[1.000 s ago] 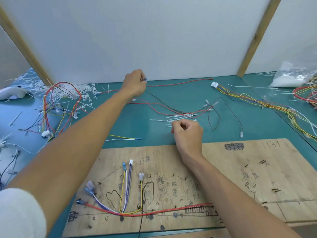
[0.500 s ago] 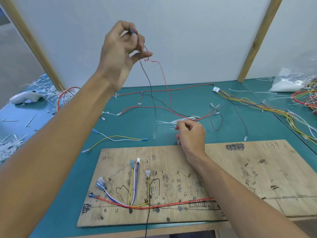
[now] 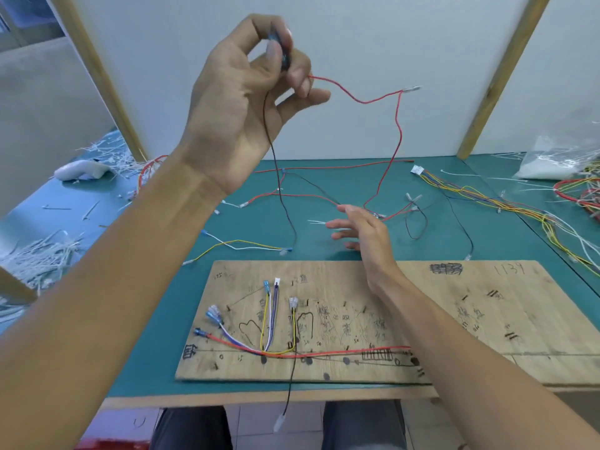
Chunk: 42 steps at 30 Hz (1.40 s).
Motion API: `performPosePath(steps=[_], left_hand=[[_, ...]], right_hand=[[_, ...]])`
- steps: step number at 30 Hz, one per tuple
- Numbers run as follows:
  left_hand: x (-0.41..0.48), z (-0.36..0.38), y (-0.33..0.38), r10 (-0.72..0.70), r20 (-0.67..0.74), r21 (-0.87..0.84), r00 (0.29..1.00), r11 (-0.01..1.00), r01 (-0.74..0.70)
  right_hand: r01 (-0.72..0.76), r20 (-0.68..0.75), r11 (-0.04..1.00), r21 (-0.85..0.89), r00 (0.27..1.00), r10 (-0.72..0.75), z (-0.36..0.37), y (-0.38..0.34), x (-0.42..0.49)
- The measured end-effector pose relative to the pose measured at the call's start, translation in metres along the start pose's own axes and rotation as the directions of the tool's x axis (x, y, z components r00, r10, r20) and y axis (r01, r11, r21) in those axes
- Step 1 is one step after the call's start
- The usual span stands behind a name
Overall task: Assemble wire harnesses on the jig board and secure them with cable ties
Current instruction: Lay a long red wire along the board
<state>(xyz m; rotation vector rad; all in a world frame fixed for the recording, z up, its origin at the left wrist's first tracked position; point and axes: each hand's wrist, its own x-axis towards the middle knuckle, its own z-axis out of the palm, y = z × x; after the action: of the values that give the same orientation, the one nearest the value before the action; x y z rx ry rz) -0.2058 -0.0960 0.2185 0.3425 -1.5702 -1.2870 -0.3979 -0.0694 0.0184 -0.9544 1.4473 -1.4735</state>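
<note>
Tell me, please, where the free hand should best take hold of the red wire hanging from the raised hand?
Probably on the straight stretch of the red wire that hangs down above the table, coming in from the right with the open right hand. That part hangs clear in the air, while the top end is pinched in the left hand and the bottom runs into tangled wires.

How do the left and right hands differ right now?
The left hand is raised high in front of the wall; the right hand hovers low over the green table, just beyond the jig board. The left hand pinches a red wire and a dark wire that dangle to the table; the right hand is open, fingers spread, holding nothing. Both are bare.
</note>
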Motion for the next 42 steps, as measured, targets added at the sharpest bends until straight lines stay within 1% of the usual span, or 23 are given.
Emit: performPosePath(steps=[2,3,4,5,6,7,8,9,10,12,14,17,19,22,26,28,31,33,34,37,39,41,42], left_hand=[[-0.018,0.000,-0.001,-0.017,0.011,0.008,1.000,1.000,0.017],[-0.028,-0.001,-0.002,-0.027,0.016,-0.003,1.000,1.000,0.027],[-0.038,-0.002,-0.002,-0.035,0.021,-0.017,0.999,0.999,0.036],[-0.047,-0.002,-0.002,-0.043,0.028,-0.027,0.999,0.999,0.043],[-0.056,-0.002,0.000,-0.047,0.040,-0.030,0.998,0.998,0.048],[-0.064,-0.002,0.001,-0.047,0.054,-0.030,0.997,0.998,0.049],[-0.072,-0.002,0.003,-0.046,0.067,-0.027,0.997,0.998,0.048],[-0.079,-0.003,0.005,-0.043,0.073,-0.020,0.996,0.999,0.045],[-0.087,-0.004,0.008,-0.042,0.071,-0.009,0.997,0.999,0.043],[-0.103,-0.006,0.016,-0.049,0.048,0.012,0.998,0.999,0.048],[-0.119,-0.008,0.027,-0.064,-0.003,0.077,0.998,0.995,0.064],[-0.134,-0.014,0.044,-0.142,-0.130,0.276,0.981,0.945,0.174],[-0.138,-0.018,0.059,-0.214,-0.166,0.348,0.962,0.900,0.261],[-0.139,-0.017,0.086,-0.303,-0.168,0.316,0.938,0.885,0.342],[-0.149,-0.004,0.100,-0.372,-0.073,0.204,0.925,0.903,0.379],[-0.165,0.001,0.086,-0.425,-0.090,0.157,0.901,0.887,0.434],[-0.196,-0.002,0.050,-0.526,-0.175,0.033,0.833,0.842,0.539],[-0.218,-0.009,0.026,-0.558,-0.254,-0.017,0.790,0.819,0.573],[-0.229,-0.013,0.014,-0.553,-0.315,-0.001,0.771,0.813,0.582],[-0.260,-0.024,-0.017,-0.509,-0.494,0.080,0.705,0.781,0.619],[-0.275,-0.028,-0.033,-0.460,-0.575,0.138,0.676,0.761,0.634],[-0.286,-0.032,-0.047,-0.333,-0.630,0.312,0.702,0.718,0.621],[-0.290,-0.034,-0.052,-0.253,-0.636,0.433,0.729,0.666,0.608]], right_hand=[[0.037,0.149,0.999,0.040,0.988,-0.043,-0.002,-0.008,-0.010],[0.041,0.261,0.993,0.109,0.963,-0.068,-0.003,-0.013,-0.015],[0.023,0.398,0.980,0.199,0.912,-0.102,-0.005,-0.021,-0.019],[-0.031,0.542,0.956,0.293,0.829,-0.139,-0.006,-0.029,-0.025],[-0.107,0.665,0.920,0.377,0.722,-0.188,-0.006,-0.039,-0.030],[-0.183,0.743,0.878,0.443,0.622,-0.246,-0.005,-0.050,-0.036],[-0.249,0.782,0.835,0.491,0.549,-0.296,-0.005,-0.060,-0.041],[-0.291,0.786,0.799,0.526,0.525,-0.326,-0.004,-0.069,-0.045],[-0.312,0.770,0.768,0.559,0.539,-0.342,-0.004,-0.079,-0.049],[-0.311,0.696,0.703,0.640,0.623,-0.358,-0.007,-0.098,-0.058],[-0.266,0.615,0.663,0.700,0.696,-0.370,-0.012,-0.115,-0.067],[-0.115,0.535,0.734,0.670,0.760,-0.369,-0.018,-0.123,-0.081],[-0.072,0.509,0.768,0.636,0.787,-0.349,-0.019,-0.118,-0.091],[-0.072,0.466,0.764,0.641,0.827,-0.313,-0.018,-0.105,-0.104],[-0.206,0.487,0.645,0.736,0.823,-0.293,-0.020,-0.091,-0.116],[-0.231,0.488,0.626,0.745,0.829,-0.275,-0.022,-0.085,-0.120],[-0.160,0.428,0.724,0.671,0.881,-0.201,-0.026,-0.072,-0.124],[-0.109,0.429,0.792,0.601,0.880,-0.204,-0.025,-0.059,-0.127],[-0.098,0.452,0.818,0.567,0.867,-0.209,-0.023,-0.053,-0.130],[-0.092,0.514,0.872,0.481,0.835,-0.195,-0.017,-0.032,-0.138],[-0.090,0.507,0.892,0.443,0.846,-0.166,-0.014,-0.019,-0.142],[-0.049,0.485,0.932,0.359,0.863,-0.142,-0.010,-0.009,-0.147],[0.003,0.470,0.961,0.276,0.872,-0.138,-0.007,-0.004,-0.149]])
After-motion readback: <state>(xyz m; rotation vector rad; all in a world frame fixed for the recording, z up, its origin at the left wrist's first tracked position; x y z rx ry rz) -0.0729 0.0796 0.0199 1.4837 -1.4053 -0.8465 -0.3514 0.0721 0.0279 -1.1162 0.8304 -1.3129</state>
